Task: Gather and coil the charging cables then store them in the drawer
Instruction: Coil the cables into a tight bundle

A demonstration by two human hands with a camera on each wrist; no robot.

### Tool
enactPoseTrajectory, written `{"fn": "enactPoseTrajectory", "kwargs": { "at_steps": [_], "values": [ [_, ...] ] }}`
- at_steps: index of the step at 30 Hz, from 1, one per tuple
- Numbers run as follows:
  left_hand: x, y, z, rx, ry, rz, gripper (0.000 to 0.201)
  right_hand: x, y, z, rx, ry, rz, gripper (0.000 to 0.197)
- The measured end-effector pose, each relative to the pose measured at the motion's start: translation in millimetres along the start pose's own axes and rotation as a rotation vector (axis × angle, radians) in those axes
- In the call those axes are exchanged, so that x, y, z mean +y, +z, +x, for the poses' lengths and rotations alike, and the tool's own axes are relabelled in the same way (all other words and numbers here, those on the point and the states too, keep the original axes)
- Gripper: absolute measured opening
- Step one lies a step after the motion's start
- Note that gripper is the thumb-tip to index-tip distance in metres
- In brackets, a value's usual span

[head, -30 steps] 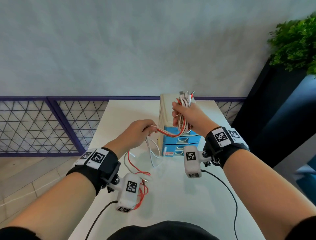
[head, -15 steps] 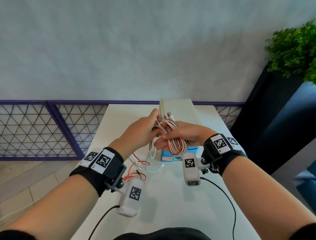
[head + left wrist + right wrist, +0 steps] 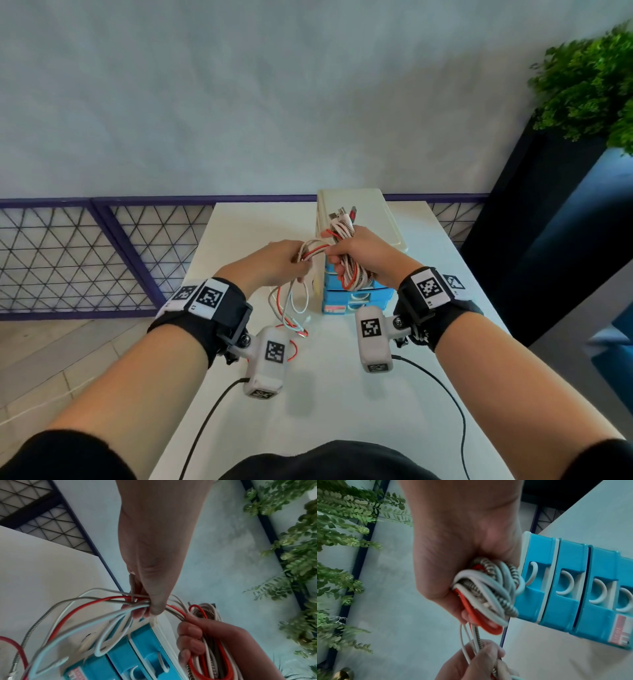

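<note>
My right hand (image 3: 356, 255) grips a coil of charging cables (image 3: 349, 277), red, white and braided silver, held above the table in front of the small drawer unit (image 3: 363, 298). In the right wrist view the coil (image 3: 489, 596) bulges out of the fist. The plug ends (image 3: 342, 216) stick up above the hand. My left hand (image 3: 284, 263) pinches the loose cable strands (image 3: 109, 609) a short way to the left of the coil. The loose cable tails (image 3: 291, 308) hang down to the white table (image 3: 342, 394). The unit's blue drawers (image 3: 570, 588) are closed.
The drawer unit has a cream top (image 3: 363, 212) and stands at the middle-back of the table. A purple mesh fence (image 3: 85, 253) runs behind and to the left. A dark planter with green foliage (image 3: 589, 75) stands at the right. Black wrist-camera wires (image 3: 445, 394) trail over the near table.
The hands, which had met at the coil, have drawn slightly apart: the left slid left along the strands. The right hand with the coil rose a little, and the loose tails are shorter.
</note>
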State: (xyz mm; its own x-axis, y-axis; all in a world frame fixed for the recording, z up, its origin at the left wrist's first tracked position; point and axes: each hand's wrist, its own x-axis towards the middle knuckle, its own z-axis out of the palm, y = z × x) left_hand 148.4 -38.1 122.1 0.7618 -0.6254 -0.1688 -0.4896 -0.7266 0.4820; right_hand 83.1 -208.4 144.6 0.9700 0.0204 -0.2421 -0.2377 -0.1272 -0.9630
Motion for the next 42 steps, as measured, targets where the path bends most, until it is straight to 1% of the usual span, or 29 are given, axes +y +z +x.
{"fn": "enactPoseTrajectory", "kwargs": {
  "at_steps": [2, 5, 7, 10, 13, 16, 18, 20, 21, 23, 24, 25, 26, 27, 28, 29, 30, 32, 34, 35, 37, 39, 42],
  "values": [
    [-3.8, 2.3, -1.0, -0.023, -0.023, -0.044, 0.027, 2.9, 1.4, 1.6, 0.042, -0.001, 0.032, 0.030],
    [-11.6, 5.3, -4.9, -0.055, -0.095, 0.041, 0.031, 3.2, 1.8, 3.3, 0.090, -0.015, 0.042, 0.030],
    [-21.2, 10.5, -5.9, -0.061, -0.165, 0.110, 0.027, 2.3, 1.7, 5.4, 0.107, -0.021, 0.047, 0.023],
    [-29.7, 19.3, -7.6, -0.031, -0.232, 0.183, 0.019, -1.7, -1.4, 8.1, 0.139, -0.042, 0.038, 0.018],
    [-36.2, 26.5, -10.4, -0.032, -0.253, 0.156, 0.030, -9.6, -6.4, 7.4, 0.134, -0.059, 0.044, 0.015],
    [-47.7, 35.2, -12.7, -0.030, -0.264, 0.081, 0.033, -16.7, -13.2, 6.6, 0.135, -0.070, 0.077, 0.013],
    [-51.0, 36.9, -15.9, 0.000, -0.254, 0.003, 0.032, -18.0, -17.8, 6.2, 0.104, -0.052, 0.059, 0.009],
    [-53.2, 34.4, -16.1, 0.007, -0.210, -0.037, 0.021, -16.9, -20.7, 5.8, 0.043, -0.014, 0.026, 0.008],
    [-53.4, 32.2, -14.9, -0.010, -0.183, -0.071, 0.026, -15.8, -22.1, 5.8, 0.016, 0.005, 0.013, 0.011],
    [-49.5, 25.0, -12.4, -0.029, -0.101, -0.176, 0.071, -14.8, -23.8, 4.7, -0.032, 0.028, -0.023, 0.015],
    [-42.7, 18.5, -11.6, 0.002, -0.061, -0.258, 0.087, -14.5, -24.0, 4.0, -0.054, 0.035, -0.057, 0.015],
    [-33.3, 11.6, -9.8, 0.051, -0.009, -0.349, 0.095, -14.3, -23.8, 3.9, -0.073, 0.040, -0.098, 0.017],
    [-22.3, 5.3, -9.1, 0.095, 0.040, -0.425, 0.094, -14.5, -22.8, 3.3, -0.090, 0.044, -0.142, 0.018],
    [-11.0, -0.7, -8.0, 0.123, 0.088, -0.475, 0.085, -14.8, -21.1, 3.4, -0.110, 0.042, -0.178, 0.019],
    [-1.5, -5.4, -7.2, 0.125, 0.122, -0.500, 0.072, -15.9, -18.4, 2.8, -0.134, 0.035, -0.205, 0.020],
    [7.6, -9.4, -8.3, 0.100, 0.135, -0.528, 0.060, -17.0, -15.7, 2.5, -0.159, 0.023, -0.230, 0.020],
    [15.1, -11.7, -9.2, 0.064, 0.135, -0.562, 0.058, -18.9, -13.4, 1.5, -0.175, 0.008, -0.264, 0.021],
    [20.7, -11.5, -9.0, 0.015, 0.108, -0.594, 0.066, -22.5, -11.6, -1.0, -0.187, -0.018, -0.323, 0.024],
    [20.2, -9.8, -10.3, -0.023, 0.068, -0.660, 0.065, -24.3, -14.4, -2.9, -0.184, -0.033, -0.318, 0.023],
    [16.8, -8.3, -10.5, -0.073, 0.045, -0.737, 0.066, -24.5, -17.1, -3.4, -0.172, -0.039, -0.309, 0.021],
    [11.3, -6.9, -14.5, -0.218, 0.001, -0.958, 0.068, -24.8, -22.5, -4.4, -0.146, -0.047, -0.311, 0.020],
    [9.0, -7.0, -18.1, -0.308, -0.029, -1.107, 0.069, -25.1, -25.3, -6.2, -0.152, -0.058, -0.357, 0.018],
    [13.6, -7.3, -18.1, -0.340, -0.043, -1.173, 0.062, -25.6, -21.2, -8.6, -0.172, -0.095, -0.471, 0.018]
  ]
}}
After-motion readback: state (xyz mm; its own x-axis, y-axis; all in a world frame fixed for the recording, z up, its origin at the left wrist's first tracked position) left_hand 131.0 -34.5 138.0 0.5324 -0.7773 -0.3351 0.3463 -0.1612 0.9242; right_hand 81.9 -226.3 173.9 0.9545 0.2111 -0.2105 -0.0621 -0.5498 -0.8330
